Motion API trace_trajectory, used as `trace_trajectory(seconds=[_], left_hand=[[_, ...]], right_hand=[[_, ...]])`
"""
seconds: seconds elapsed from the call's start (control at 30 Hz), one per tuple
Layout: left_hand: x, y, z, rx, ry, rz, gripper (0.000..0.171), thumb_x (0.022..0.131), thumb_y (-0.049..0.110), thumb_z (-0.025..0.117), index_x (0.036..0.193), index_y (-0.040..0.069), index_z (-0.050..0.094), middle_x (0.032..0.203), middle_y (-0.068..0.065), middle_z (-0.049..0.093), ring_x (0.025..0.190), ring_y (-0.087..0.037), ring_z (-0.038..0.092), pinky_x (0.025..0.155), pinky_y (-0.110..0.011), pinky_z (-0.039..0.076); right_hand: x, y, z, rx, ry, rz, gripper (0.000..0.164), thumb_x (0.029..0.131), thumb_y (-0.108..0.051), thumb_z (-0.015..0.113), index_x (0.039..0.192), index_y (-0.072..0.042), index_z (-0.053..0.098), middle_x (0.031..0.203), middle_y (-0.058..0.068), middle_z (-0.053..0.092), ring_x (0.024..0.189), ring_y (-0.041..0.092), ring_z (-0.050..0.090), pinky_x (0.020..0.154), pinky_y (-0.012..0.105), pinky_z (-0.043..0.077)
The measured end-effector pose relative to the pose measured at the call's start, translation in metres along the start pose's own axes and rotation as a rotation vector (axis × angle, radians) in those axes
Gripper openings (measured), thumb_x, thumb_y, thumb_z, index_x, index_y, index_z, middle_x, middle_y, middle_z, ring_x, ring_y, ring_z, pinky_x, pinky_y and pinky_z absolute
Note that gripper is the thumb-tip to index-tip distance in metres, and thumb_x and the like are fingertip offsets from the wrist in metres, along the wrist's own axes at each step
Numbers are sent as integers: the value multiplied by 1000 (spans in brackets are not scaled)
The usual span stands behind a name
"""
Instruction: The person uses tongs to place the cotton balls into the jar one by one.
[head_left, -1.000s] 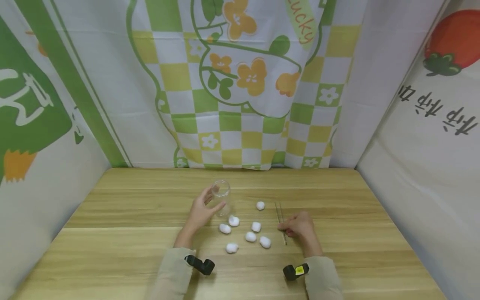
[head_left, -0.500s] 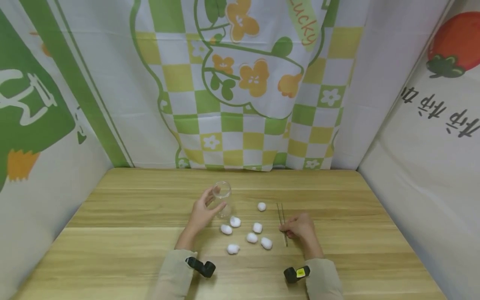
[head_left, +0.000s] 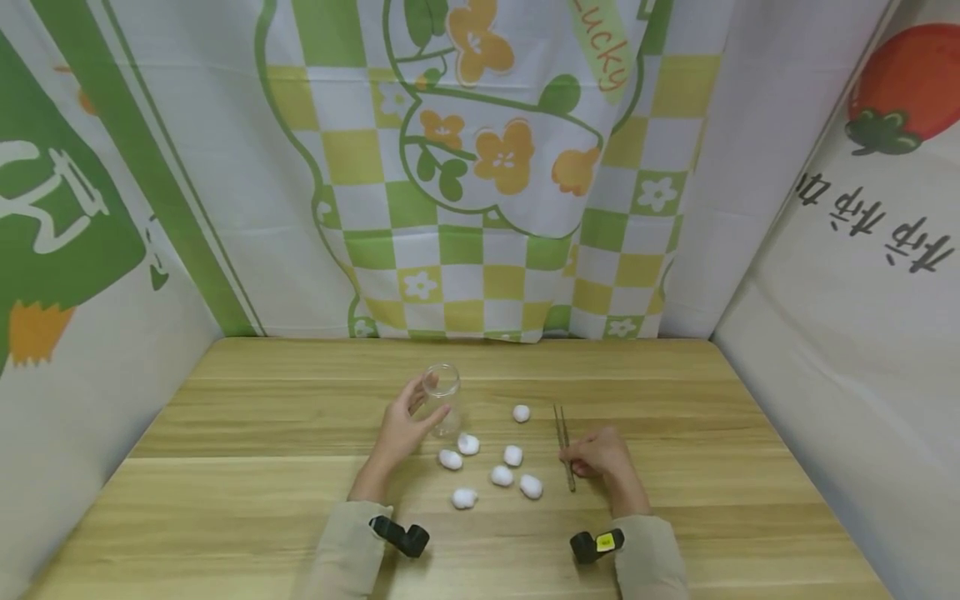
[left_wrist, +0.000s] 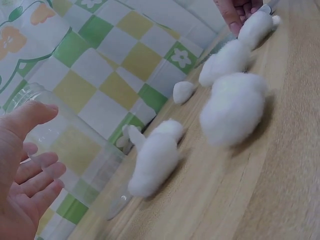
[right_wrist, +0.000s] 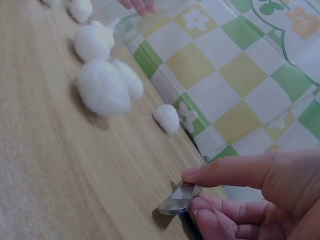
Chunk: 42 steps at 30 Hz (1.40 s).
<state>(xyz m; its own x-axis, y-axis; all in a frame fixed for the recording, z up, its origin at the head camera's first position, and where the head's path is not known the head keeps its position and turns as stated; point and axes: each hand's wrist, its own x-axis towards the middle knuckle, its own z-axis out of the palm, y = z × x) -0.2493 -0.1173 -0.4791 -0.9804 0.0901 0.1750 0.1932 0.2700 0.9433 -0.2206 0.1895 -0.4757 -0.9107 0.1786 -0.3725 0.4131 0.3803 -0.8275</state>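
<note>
My left hand (head_left: pixel 400 429) holds a clear jar (head_left: pixel 444 408) standing upright on the table, thumb on the near side and fingers around the far side. In the left wrist view the jar (left_wrist: pixel 82 150) looks empty. A pair of metal tweezers (head_left: pixel 567 467) is pinched between the thumb and fingers of my right hand (head_left: pixel 602 454), its tips pointing away from me. The right wrist view shows the joined end of the tweezers (right_wrist: pixel 177 200) near the tabletop. Several cotton balls lie between the hands, among them one by the jar (head_left: pixel 468 443) and one farther back (head_left: pixel 521 413).
The wooden table (head_left: pixel 247 433) ends at a checked curtain (head_left: pixel 461 287) behind. Printed cloth walls (head_left: pixel 840 350) stand on both sides. A black wrist camera (head_left: pixel 402 537) sits on each sleeve.
The tweezers have shifted very slightly right with my right hand, and their tips look a little closer together. My left hand and the jar stay put. The cotton balls have not moved.
</note>
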Motion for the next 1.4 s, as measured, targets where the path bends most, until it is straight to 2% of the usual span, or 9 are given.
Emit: trace_trajectory(seconds=[0.27,0.4,0.5,0.73,0.83,1.03,1.23,1.4], left_hand=[[0,0,0,-6,10,3,69,88,13,70,145,0,35,146,-24,47,137,-39,44,120,-43,37],[0,-1,0,2,16,-4,70,87,14,71,146,1,35,146,-23,46,137,-39,44,119,-43,37],[0,0,0,8,15,-21,71,87,16,71,146,2,34,147,-21,45,138,-38,43,120,-41,37],[-2,1,-1,10,5,-30,70,88,16,70,147,3,34,148,-20,45,139,-37,43,120,-40,36],[-2,2,-1,10,5,-28,70,88,18,70,147,4,34,148,-20,45,139,-37,43,120,-40,37],[-3,1,-2,13,-3,-25,71,88,18,70,147,4,33,148,-20,45,139,-37,42,121,-41,36],[-3,2,-2,13,-4,-36,71,88,19,70,147,4,33,149,-20,44,139,-38,42,121,-41,36],[-2,2,-1,5,-8,-31,71,89,21,70,147,5,34,150,-19,43,140,-38,41,121,-42,35]], right_hand=[[2,3,-6,97,-93,-13,7,75,0,73,76,6,69,49,-5,55,44,1,51,42,11,48],[3,3,-10,88,-132,-24,9,78,-5,71,74,2,67,50,-7,55,45,0,52,44,10,49],[4,4,-12,77,-170,-39,13,82,-8,69,80,5,67,55,-7,58,49,0,55,47,10,51],[7,9,-18,258,-337,-58,30,91,-4,59,110,20,58,68,-2,71,64,5,69,59,15,60],[8,10,-21,315,-383,-61,32,93,-3,56,114,21,53,71,-2,71,67,5,69,61,16,60],[7,12,-23,398,-410,-60,31,91,0,59,115,19,51,78,4,72,73,11,71,71,23,63],[9,13,-24,387,-494,-103,48,95,-2,55,132,23,35,86,3,74,78,9,72,75,22,63],[12,11,-26,376,-524,-115,47,96,-3,52,132,22,35,84,0,73,77,8,71,75,21,63]])
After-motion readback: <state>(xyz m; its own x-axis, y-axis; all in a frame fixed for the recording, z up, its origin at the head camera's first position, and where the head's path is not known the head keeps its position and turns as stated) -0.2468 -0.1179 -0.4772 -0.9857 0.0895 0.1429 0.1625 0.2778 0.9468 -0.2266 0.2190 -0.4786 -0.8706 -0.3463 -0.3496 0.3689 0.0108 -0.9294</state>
